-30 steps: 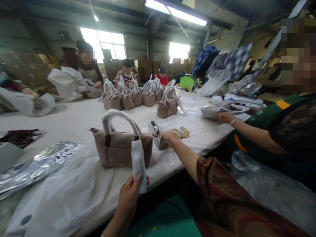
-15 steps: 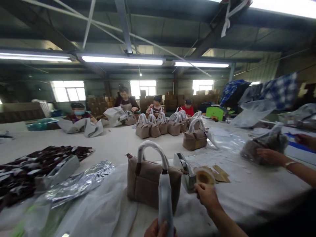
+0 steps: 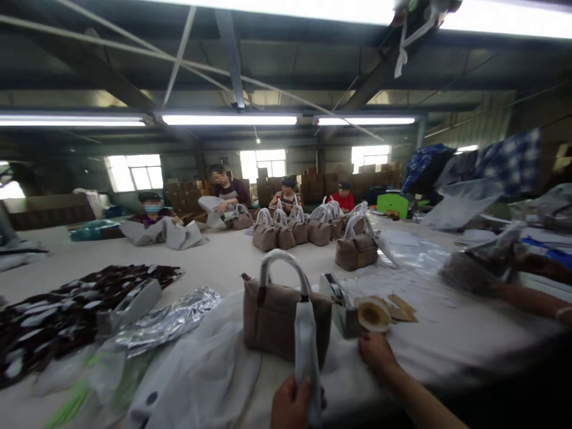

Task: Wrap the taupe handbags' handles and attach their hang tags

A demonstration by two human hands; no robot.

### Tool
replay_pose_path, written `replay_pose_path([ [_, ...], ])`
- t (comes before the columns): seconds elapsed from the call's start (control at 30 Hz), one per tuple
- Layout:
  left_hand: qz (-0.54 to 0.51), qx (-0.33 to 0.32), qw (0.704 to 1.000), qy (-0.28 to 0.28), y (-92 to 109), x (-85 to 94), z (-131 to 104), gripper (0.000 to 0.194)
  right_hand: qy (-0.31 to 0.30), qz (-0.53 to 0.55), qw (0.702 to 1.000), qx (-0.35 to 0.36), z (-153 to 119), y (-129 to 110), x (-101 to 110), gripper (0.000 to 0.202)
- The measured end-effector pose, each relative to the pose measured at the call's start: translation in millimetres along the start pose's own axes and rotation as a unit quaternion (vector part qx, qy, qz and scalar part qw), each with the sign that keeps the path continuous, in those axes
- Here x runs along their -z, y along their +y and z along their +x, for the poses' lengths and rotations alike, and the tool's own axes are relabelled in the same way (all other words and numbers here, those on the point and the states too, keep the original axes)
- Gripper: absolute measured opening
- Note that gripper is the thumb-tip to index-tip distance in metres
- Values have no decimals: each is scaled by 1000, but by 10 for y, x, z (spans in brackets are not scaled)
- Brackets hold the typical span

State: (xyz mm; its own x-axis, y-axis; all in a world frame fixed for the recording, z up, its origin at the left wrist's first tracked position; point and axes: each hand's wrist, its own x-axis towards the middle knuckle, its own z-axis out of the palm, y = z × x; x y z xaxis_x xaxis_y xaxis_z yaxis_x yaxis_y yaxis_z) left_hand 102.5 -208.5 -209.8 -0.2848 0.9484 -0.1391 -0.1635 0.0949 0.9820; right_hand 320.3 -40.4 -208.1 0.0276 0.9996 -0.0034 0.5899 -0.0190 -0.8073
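Observation:
A taupe handbag with brown trim stands upright on the white-covered table in front of me. One handle, in white wrapping, arches above it; the other wrapped handle hangs toward me. Near the lower end of that handle, my left hand is closed around it. My right hand is beside the bag, close to a grey tape dispenser and a roll of tape. Its fingers are pinched together; what they hold, if anything, is too blurred to make out.
Brown wrapped straps and crinkled silver film lie left. Several finished bags stand farther back, and one bag sits nearer. Cardboard pieces lie right of the tape. A co-worker's arm reaches over a plastic-covered bundle at right.
My right hand has drawn slightly down from the tape roll. My left hand still grips the wrapped handle. The view has shifted a little, and the co-worker's hands at right have moved.

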Motion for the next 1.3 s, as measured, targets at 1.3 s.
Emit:
replay_pose_path([
  [1.3,370,-264,885,99,277,-2,-417,33,-94,-96,971,200,-1266,-1195,-320,39],
])
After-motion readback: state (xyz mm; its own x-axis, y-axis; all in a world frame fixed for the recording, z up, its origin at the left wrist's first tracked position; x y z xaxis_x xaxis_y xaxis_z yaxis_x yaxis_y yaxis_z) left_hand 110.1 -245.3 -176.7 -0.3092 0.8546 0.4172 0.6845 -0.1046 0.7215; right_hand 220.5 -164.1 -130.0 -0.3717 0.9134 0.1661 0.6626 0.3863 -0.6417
